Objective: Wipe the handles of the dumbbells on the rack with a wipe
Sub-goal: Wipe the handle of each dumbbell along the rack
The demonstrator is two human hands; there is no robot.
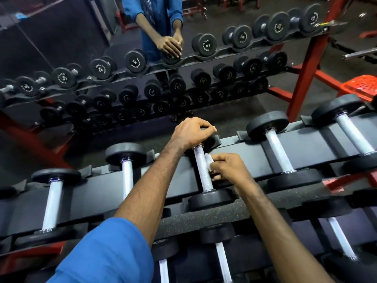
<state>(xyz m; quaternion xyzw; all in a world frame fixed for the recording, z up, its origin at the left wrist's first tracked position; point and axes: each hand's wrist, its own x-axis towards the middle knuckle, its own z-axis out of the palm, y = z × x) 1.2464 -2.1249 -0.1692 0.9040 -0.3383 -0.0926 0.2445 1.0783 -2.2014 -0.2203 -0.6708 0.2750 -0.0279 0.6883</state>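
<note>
Left hand: my left hand (pixel 190 132) curls over the far head of the middle dumbbell (pixel 204 170) on the top shelf, gripping its rim.
Right hand: my right hand (pixel 228 169) pinches a white wipe (pixel 209 160) against the right side of that dumbbell's handle (pixel 202 170), near its far end.
Rack: the black rack (pixel 240 148) holds neighbouring dumbbells well apart on either side, with bare shelf between.
Edges: a padded front edge (pixel 204 219) runs beneath my forearms.
Beyond: a mirror (pixel 61 48) reflects the rack.

Bare rack (pixel 240 144) lies open between neighbouring dumbbells (pixel 279 148), whose black end weights (pixel 267 122) wall each handle.
</note>
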